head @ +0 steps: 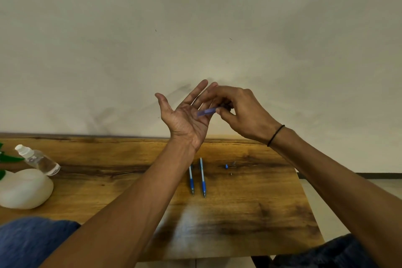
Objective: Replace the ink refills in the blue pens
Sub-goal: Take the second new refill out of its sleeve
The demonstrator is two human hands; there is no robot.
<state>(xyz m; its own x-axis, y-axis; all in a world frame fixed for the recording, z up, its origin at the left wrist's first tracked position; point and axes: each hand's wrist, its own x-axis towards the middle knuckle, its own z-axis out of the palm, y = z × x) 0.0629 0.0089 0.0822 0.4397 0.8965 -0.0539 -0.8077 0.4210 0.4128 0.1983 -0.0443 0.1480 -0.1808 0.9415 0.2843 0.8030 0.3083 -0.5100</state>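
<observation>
Head view: the left hand (185, 115) is held raised above the table, palm up, fingers straight and apart, nothing gripped. A translucent blue plastic pen barrel (206, 112), motion-blurred, is pinched in the curled fingers of the right hand (243, 111), its free end over the left palm. Two blue-and-white ballpoint pens (196, 177) are laid side by side on the brown wooden table (261, 202). A small blue pen part (226, 166) is noted nearby.

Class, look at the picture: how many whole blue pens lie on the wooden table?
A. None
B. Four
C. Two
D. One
C: two blue pens lie side by side on the table, below the raised hands.
</observation>
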